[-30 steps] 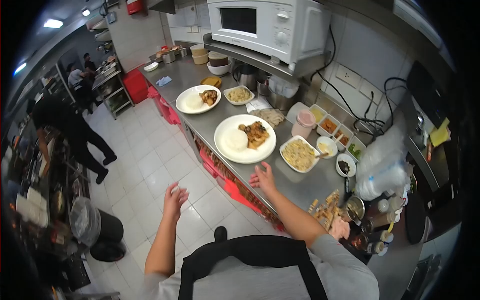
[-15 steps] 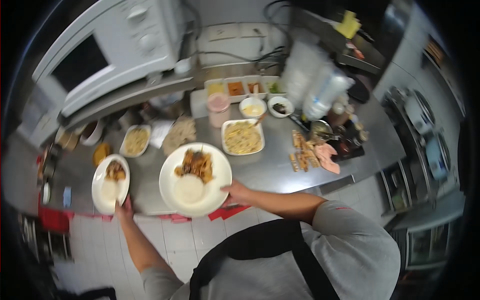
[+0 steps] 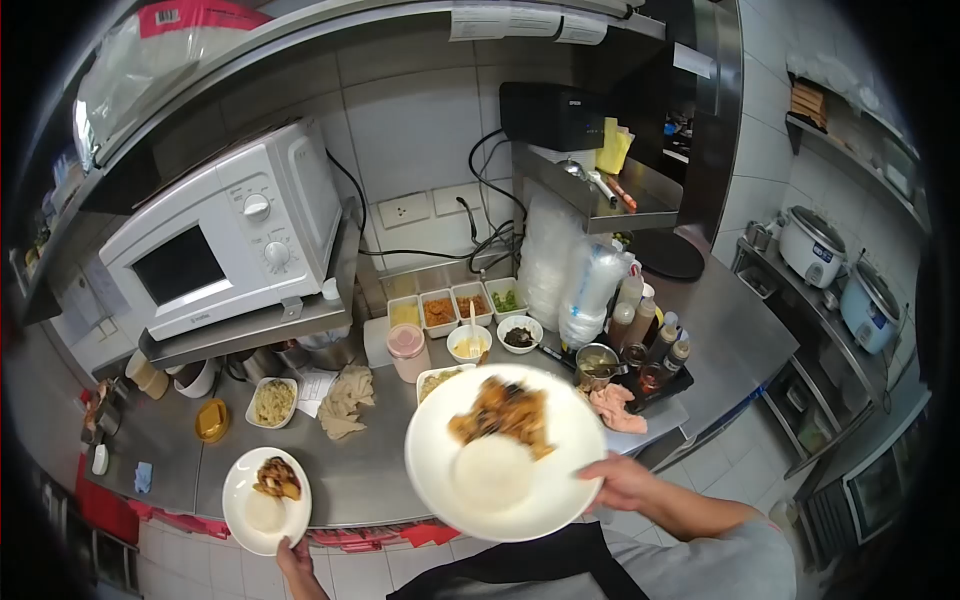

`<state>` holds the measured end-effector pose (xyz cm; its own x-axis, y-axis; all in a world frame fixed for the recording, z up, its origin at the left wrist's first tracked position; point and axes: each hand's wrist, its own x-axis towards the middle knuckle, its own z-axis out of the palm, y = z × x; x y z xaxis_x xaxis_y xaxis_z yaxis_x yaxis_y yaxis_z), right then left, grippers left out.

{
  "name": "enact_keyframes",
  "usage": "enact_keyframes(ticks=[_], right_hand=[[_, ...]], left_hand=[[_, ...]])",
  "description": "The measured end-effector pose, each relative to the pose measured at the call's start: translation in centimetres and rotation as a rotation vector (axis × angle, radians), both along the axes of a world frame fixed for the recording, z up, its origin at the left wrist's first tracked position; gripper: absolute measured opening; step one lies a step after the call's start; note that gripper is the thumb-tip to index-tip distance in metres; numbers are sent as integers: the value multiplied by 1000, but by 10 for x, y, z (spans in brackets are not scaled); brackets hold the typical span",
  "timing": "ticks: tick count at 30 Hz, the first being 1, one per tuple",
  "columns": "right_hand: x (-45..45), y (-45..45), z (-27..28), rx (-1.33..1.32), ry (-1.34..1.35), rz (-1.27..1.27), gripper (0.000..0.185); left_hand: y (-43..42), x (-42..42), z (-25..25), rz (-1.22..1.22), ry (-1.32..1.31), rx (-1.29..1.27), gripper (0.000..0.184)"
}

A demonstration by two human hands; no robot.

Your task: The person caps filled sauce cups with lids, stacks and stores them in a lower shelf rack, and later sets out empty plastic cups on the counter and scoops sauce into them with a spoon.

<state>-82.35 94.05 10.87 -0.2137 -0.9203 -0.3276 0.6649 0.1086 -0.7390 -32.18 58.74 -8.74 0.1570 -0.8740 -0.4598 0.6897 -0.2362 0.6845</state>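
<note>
My right hand (image 3: pixel 617 482) grips the rim of a large white plate (image 3: pixel 560 505) on its right side, raised above the counter's front edge. On it lie a round mound of white rice (image 3: pixel 495 474) and a brown saucy stir-fry (image 3: pixel 505 415). At the lower left, my left hand (image 3: pixel 293 555) pinches the bottom rim of a smaller white plate (image 3: pixel 240 490). That plate also carries a rice mound (image 3: pixel 265 513) and a browned topping (image 3: pixel 277 478). The large plate partly hides a square dish (image 3: pixel 437 380) behind it.
The steel counter (image 3: pixel 345 480) bears a noodle-like dish (image 3: pixel 272 403), a beige cloth (image 3: pixel 347 400), a pink-lidded jar (image 3: pixel 407 352), small bowls (image 3: pixel 519 334) and sauce bottles (image 3: pixel 645 320). A microwave (image 3: pixel 225 230) stands on a shelf above. Rice cookers (image 3: pixel 808 247) are at right.
The large plate has come up and right, closer to the camera, covering part of the counter items. My left hand's plate sits lower in view. The camera view has tilted upward.
</note>
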Motion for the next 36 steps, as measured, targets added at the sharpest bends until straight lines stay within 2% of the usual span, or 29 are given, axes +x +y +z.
enact_keyframes(ticks=[1, 4, 5, 6, 8, 11, 12, 13, 15, 17, 19, 20, 24, 27, 31, 32, 35, 36], right_hand=[[-14, 19, 20, -53, 6, -47, 48], [-51, 76, 77, 29, 179, -298, 43], [-61, 89, 85, -16, 176, -454, 43], [-77, 107, 93, -35, 241, -477, 41], [-123, 147, 93, -48, 298, -554, 40], [-182, 204, 84, 16, 396, -709, 39], [-207, 216, 68, 7, 409, -795, 39], [-242, 251, 42, 49, 418, -885, 40], [-284, 278, 6, 108, 419, -937, 38], [-319, 295, -26, 155, 419, -977, 37], [-358, 306, -71, 207, 387, -1034, 37], [-381, 315, -94, 202, 342, -985, 34], [-479, 322, -181, 186, 118, -961, 32], [-553, 309, -232, 122, 74, -930, 32], [-606, 261, -225, 55, 17, -997, 35], [-614, 252, -220, 38, 19, -948, 40], [-630, 235, -210, 187, 38, -843, 41], [-616, 225, -195, 362, 185, -851, 32]], left_hand=[[20, -7, -2, -16, -18, 5, 36], [84, -42, -2, -58, 22, -24, 33], [105, -56, -6, -73, 34, -40, 33], [126, -74, -3, -84, 31, -54, 33], [167, -105, 4, -126, 2, -57, 33], [205, -126, -37, -277, -49, 21, 42], [228, -172, -4, -173, -54, 88, 40], [257, -200, -14, -285, 39, 93, 38], [267, -217, -51, -339, 168, 141, 38], [301, -276, -13, -280, 122, 95, 41], [318, -311, -6, -233, 39, 82, 42], [324, -318, -14, -259, -3, 72, 44], [352, -362, 23, -298, -103, 86, 46], [361, -395, 40, -260, -123, 140, 41], [362, -407, 33, -210, -110, 141, 36], [362, -407, 31, -211, -112, 137, 36], [365, -412, 37, -189, -141, 156, 37], [365, -413, 40, -187, -145, 161, 37]])
